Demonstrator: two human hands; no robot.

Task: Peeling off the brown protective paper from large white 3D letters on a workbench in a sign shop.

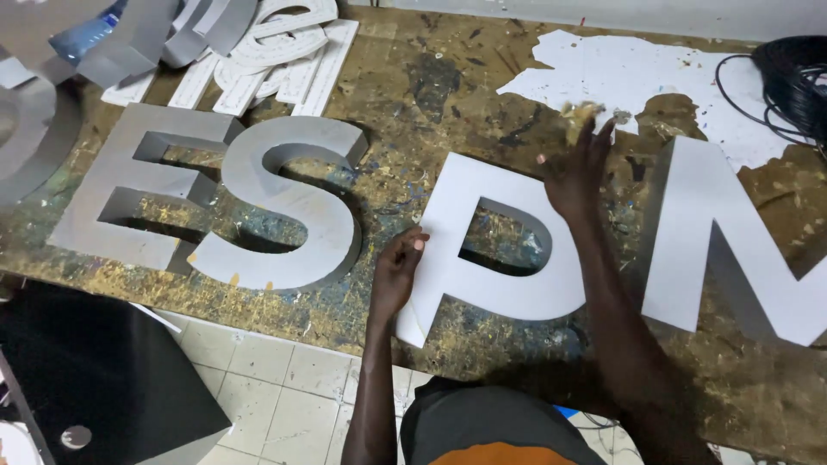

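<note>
A big white sign letter with a round loop (pixel 504 275) lies flat on the paint-stained workbench (pixel 431 95). My left hand (pixel 398 269) rests on that letter's left edge, fingers curled against it. At the letter's upper right corner my right hand (pixel 573 172) reaches forward, pinching a small crumpled yellowish wad (pixel 582 114) in its fingertips. The wad is blurred. My right forearm crosses the letter's loop.
Two grey raised letters (pixel 250 202) lie to the left, and a large white angular letter (pixel 732 241) to the right. White flat cut-outs and grey strips (pixel 258 52) are piled at the back left. Coiled black cable (pixel 797 82) sits at the back right. Tiled floor (pixel 276 387) runs below the bench.
</note>
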